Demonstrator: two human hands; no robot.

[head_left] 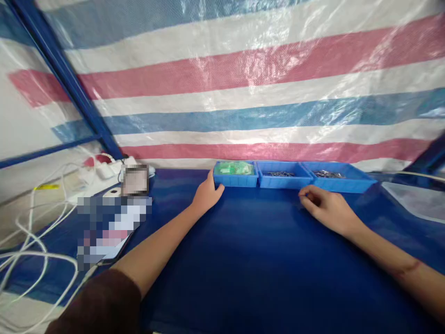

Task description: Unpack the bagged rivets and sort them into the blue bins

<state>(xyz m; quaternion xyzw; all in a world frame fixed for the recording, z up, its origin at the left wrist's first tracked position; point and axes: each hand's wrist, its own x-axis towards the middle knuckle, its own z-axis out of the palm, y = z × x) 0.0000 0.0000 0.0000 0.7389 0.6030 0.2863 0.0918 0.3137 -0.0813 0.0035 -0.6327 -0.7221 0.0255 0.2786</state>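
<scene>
Three blue plastic bins stand in a row at the back of the blue table (257,260). My left hand (207,191) holds the front left corner of the left bin (236,181), its thumb at the front and its fingers along the side. Green and whitish small pieces (234,168) fill that bin. Thin metal pieces (280,174) lie in the middle bin (287,182). More small metal pieces (328,174) are in the right bin (347,185). Just in front of these two bins, my right hand (325,206) is closed with curled fingers; what they may hold is hidden.
A clear plastic tray (417,202) sits at the right edge. On the left are white cables (45,253), a power strip (107,169) and a phone-like device (118,248), partly pixelated. A striped tarp (243,83) hangs behind, with a blue metal post (66,76) on the left.
</scene>
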